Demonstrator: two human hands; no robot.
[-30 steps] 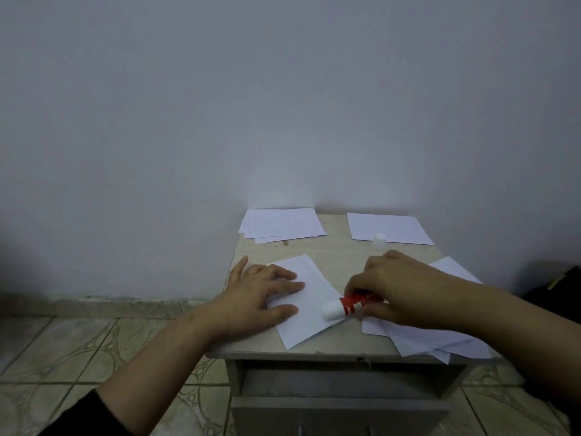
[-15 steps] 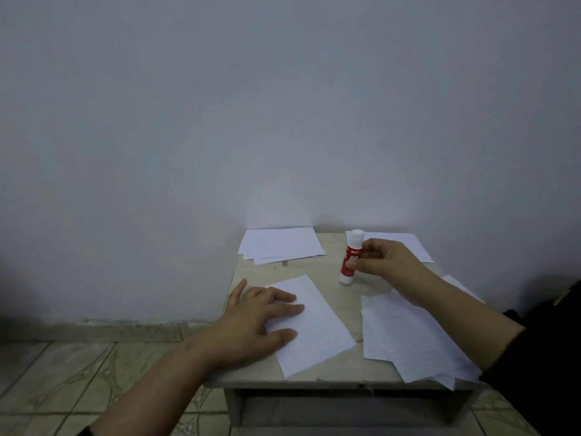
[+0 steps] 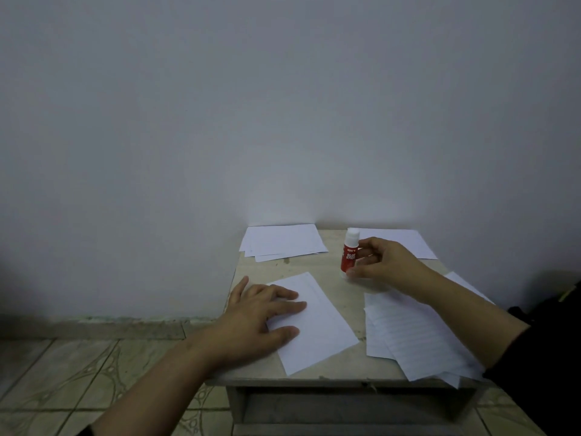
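Standing upright on the pale stone counter (image 3: 333, 269), the red plastic glue stick with a white cap (image 3: 349, 253) is pinched by the right hand (image 3: 390, 262), whose curled fingers meet its label while the thumb hides part of its base. The left hand (image 3: 257, 313) lies flat, fingers spread straight, covering the left edge of the white rectangular paper sheet (image 3: 317, 322). Behind the right fingers, the forearm hides part of a fan of lined white sheets (image 3: 408, 335).
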